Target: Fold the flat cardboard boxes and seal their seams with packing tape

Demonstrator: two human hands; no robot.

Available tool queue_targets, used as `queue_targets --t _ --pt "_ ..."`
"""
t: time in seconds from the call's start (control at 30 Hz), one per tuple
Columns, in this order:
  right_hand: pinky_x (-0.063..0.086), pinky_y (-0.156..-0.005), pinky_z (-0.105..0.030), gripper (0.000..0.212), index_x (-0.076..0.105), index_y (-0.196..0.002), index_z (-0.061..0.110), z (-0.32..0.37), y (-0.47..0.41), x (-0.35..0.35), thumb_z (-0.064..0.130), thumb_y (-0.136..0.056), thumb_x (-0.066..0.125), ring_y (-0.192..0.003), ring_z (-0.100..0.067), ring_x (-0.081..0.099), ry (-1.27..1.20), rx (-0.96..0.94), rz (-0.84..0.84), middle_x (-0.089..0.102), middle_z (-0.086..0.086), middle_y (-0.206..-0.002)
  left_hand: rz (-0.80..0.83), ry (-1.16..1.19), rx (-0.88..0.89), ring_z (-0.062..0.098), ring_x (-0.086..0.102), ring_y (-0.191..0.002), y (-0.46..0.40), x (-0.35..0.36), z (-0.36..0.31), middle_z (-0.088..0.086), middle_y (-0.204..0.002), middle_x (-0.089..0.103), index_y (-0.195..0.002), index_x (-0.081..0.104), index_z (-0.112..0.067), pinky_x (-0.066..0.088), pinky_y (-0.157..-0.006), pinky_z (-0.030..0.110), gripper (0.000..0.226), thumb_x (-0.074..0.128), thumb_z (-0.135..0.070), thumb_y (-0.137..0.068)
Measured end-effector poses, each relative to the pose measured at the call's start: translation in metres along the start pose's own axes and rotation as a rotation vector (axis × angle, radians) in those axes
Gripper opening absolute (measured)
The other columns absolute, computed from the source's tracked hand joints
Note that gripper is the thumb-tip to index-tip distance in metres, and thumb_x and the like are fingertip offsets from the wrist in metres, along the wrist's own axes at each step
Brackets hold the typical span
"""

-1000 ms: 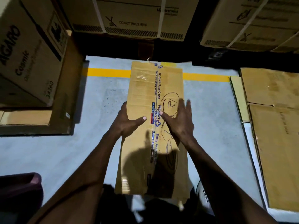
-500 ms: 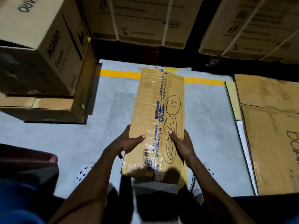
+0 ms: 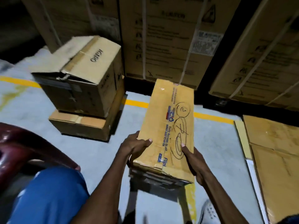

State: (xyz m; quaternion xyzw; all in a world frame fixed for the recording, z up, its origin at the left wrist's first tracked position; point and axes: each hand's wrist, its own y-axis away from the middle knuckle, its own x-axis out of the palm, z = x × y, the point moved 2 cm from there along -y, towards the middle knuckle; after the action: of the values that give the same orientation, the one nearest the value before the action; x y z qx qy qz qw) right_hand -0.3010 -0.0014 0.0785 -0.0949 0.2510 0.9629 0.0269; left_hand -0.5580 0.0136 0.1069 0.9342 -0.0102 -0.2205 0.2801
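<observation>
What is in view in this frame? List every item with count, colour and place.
taped box: one, tan, printed tape and pen scribbles on top, held mid-frame.
AGARO box: one, brown, flap loose, left, atop a flatter box.
strapped cartons: several, brown, along the back.
flat cardboard sheets: a few, tan, on the floor at right.
floor line: one, yellow, across the grey floor.
chair: one, maroon, lower left.
left hand: grips the box's left edge.
right hand: grips its right edge.

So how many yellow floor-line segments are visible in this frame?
3: one at far left, one between the stacked boxes and the held box at, one right of it. Probably one line, partly hidden.
</observation>
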Motion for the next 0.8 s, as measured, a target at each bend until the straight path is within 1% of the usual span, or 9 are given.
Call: queue_targets --t 0.1,0.2,0.33,0.43,0.5,0.57,0.6,0.7,0.8 --pt "0.057 -0.09 -0.043 0.059 0.052 -0.141 0.032 0.066 0.011 0.017 0.058 -0.089 0.063 -0.11 -0.022 0.068 -0.03 -0.151 0.08 0.067 0.001 -0.13 -0.129 -0.014 0.118 0.026 0.065 -0.105 0.02 -0.057 -0.039 0.0 -0.117 0.071 -0.125 0.064 -0.03 0.053 -0.096 0.041 0.051 0.073 -0.053 -0.08" --pt "0.056 -0.078 -0.033 0.038 0.051 -0.133 0.04 0.136 0.027 0.047 0.047 -0.097 0.058 -0.105 -0.013 0.068 -0.049 -0.344 0.127 0.068 0.006 -0.127 -0.306 -0.038 0.26 0.026 0.067 -0.106 0.049 -0.127 -0.07 -0.003 -0.116 0.072 -0.127 0.063 -0.04 0.055 -0.094 0.044 0.069 0.068 -0.069 -0.065" --pt "0.052 -0.084 -0.027 0.047 0.044 -0.145 0.033 0.218 0.046 0.106 0.038 -0.1 0.058 -0.118 -0.01 0.06 -0.016 -0.619 0.186 0.062 0.005 -0.138 -0.535 -0.04 0.41 0.021 0.068 -0.106 0.088 -0.218 -0.094 -0.009 -0.118 0.071 -0.127 0.064 -0.036 0.055 -0.093 0.044 0.07 0.07 -0.067 -0.065" --pt "0.05 -0.101 -0.044 0.048 0.039 -0.147 0.024 0.272 0.063 0.159 0.024 -0.102 0.057 -0.117 -0.016 0.063 0.005 -0.771 0.226 0.064 0.002 -0.131 -0.688 0.021 0.445 0.02 0.065 -0.112 0.106 -0.279 -0.095 -0.008 -0.119 0.069 -0.129 0.065 -0.024 0.052 -0.097 0.044 0.066 0.078 -0.054 -0.072" --pt "0.051 -0.097 -0.039 0.053 0.036 -0.151 0.022 0.299 0.069 0.194 0.02 -0.102 0.057 -0.111 -0.015 0.065 0.045 -0.835 0.276 0.063 0.008 -0.13 -0.762 0.064 0.448 0.02 0.064 -0.115 0.107 -0.315 -0.086 -0.004 -0.128 0.067 -0.13 0.065 -0.026 0.053 -0.098 0.046 0.068 0.077 -0.053 -0.069" --pt "0.037 -0.11 -0.024 0.066 0.024 -0.159 0.018 0.314 0.065 0.224 0.02 -0.102 0.057 -0.138 -0.015 0.045 0.133 -0.857 0.33 0.044 0.004 -0.154 -0.779 0.1 0.48 0.02 0.064 -0.115 0.103 -0.339 -0.072 -0.002 -0.129 0.068 -0.125 0.069 -0.031 0.054 -0.096 0.046 0.068 0.074 -0.059 -0.063" --pt "0.025 -0.117 -0.024 0.07 0.019 -0.16 0.018 0.317 0.064 0.236 0.021 -0.102 0.058 -0.149 -0.016 0.029 0.171 -0.853 0.37 0.028 0.001 -0.163 -0.773 0.104 0.492 0.02 0.063 -0.118 0.102 -0.346 -0.064 0.001 -0.131 0.066 -0.122 0.071 -0.032 0.054 -0.097 0.046 0.067 0.073 -0.061 -0.062" --pt "0.012 -0.125 -0.04 0.073 0.028 -0.157 0.03 0.321 0.062 0.264 0.03 -0.095 0.068 -0.155 -0.013 0.004 0.174 -0.89 0.424 0.011 -0.001 -0.168 -0.724 0.068 0.558 0.017 0.038 -0.14 0.095 -0.357 -0.045 0.007 -0.157 0.038 -0.128 0.068 -0.031 0.04 -0.113 0.039 0.063 0.086 -0.049 -0.07" --pt "0.016 -0.119 -0.032 0.074 0.033 -0.146 0.045 0.325 0.057 0.274 0.024 -0.089 0.076 -0.155 -0.011 0.006 0.173 -1.036 0.379 0.021 0.002 -0.167 -0.735 -0.098 0.667 0.015 0.024 -0.145 0.084 -0.366 -0.036 0.006 -0.162 0.02 -0.142 0.053 -0.029 0.028 -0.116 0.033 0.08 0.088 -0.031 -0.07"
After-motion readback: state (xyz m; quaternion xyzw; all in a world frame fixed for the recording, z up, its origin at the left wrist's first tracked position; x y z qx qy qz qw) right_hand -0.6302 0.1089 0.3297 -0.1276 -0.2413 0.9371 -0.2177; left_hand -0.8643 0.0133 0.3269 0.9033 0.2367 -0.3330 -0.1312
